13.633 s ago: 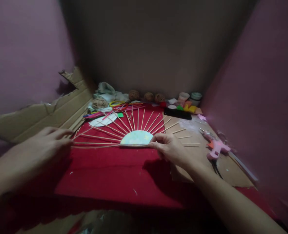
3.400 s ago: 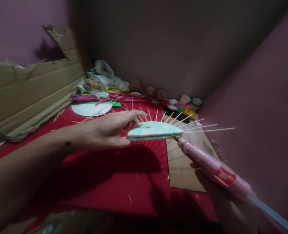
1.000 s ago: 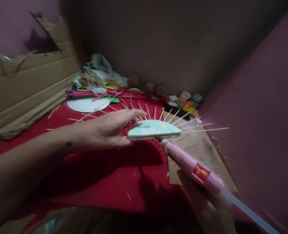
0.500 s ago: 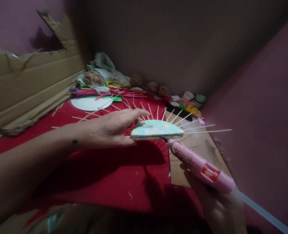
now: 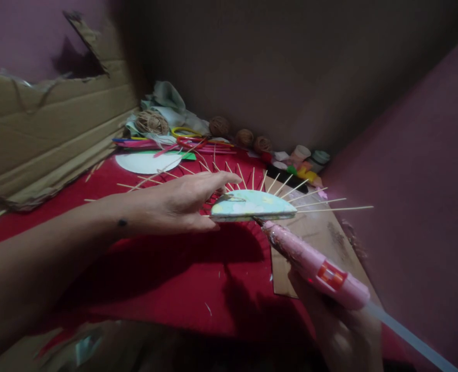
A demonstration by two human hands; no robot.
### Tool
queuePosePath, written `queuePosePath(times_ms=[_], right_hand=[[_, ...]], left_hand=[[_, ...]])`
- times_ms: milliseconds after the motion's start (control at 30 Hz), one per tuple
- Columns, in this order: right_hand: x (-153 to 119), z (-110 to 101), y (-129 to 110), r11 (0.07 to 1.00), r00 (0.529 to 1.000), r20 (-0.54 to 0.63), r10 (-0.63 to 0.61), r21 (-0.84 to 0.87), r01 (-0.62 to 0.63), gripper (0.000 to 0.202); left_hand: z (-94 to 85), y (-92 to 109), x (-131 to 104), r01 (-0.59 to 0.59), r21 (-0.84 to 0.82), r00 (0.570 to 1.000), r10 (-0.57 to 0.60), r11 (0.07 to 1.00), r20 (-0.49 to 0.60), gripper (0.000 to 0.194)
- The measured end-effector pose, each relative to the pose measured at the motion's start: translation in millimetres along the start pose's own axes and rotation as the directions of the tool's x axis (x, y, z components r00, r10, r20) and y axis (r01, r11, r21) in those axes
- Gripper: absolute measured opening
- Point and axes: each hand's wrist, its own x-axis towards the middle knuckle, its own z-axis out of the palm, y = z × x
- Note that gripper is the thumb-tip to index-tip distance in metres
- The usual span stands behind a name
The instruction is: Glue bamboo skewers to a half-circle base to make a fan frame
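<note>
A pale blue-green half-round piece point(image 5: 254, 203) with thin wooden sticks point(image 5: 322, 194) fanning out from its curved edge is held above the red surface. My left hand point(image 5: 186, 201) grips its left end between thumb and fingers. In my right hand point(image 5: 339, 320) is a pink glue gun point(image 5: 314, 263) with a clear glue stick out of its back. The gun's dark nozzle meets the straight lower edge of the half-round piece near its middle. The fingers of my right hand are partly hidden behind the gun.
A white oval piece point(image 5: 147, 161) lies on the red surface point(image 5: 167, 289). Behind it are twine balls point(image 5: 151, 122), scissors with yellow and red handles, and cloth. Small containers point(image 5: 301, 153) stand at the back right, a brown board point(image 5: 285, 274) lies at right, and cardboard point(image 5: 50, 124) rises at left.
The glue gun's nozzle has shifted slightly left along the straight edge of the half-round piece. My left hand keeps its grip.
</note>
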Motion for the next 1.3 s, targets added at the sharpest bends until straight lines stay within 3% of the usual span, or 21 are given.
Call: queuePosePath(times_ms=[167, 333, 633, 1000, 1300], right_hand=[[-7, -4, 6, 0.997, 0.998, 0.002, 0.066, -0.033, -0.066, 0.038], [-14, -11, 11, 0.978, 0.975, -0.088, 0.202, -0.031, -0.205, 0.035], [-17, -14, 9, 0.973, 0.966, -0.135, 0.22, -0.046, -0.227, 0.035], [-5, -2, 2, 0.994, 0.996, -0.012, 0.091, -0.054, -0.092, 0.045], [-3, 9, -2, 0.997, 0.997, 0.052, 0.062, -0.04, -0.06, 0.047]], left_hand=[[0.3, 0, 0, -0.005, 0.005, 1.0, 0.005, 1.0, -0.003, 0.064], [1.3, -2, 0, -0.003, 0.004, 1.0, 0.003, 1.0, -0.016, 0.063], [1.0, -3, 1, -0.017, 0.016, 1.0, 0.018, 1.0, -0.012, 0.063], [2.2, -2, 0, -0.003, 0.021, 1.0, 0.004, 1.0, -0.008, 0.066], [4.5, -1, 1, -0.065, 0.006, 0.997, 0.065, 0.998, -0.032, 0.061]])
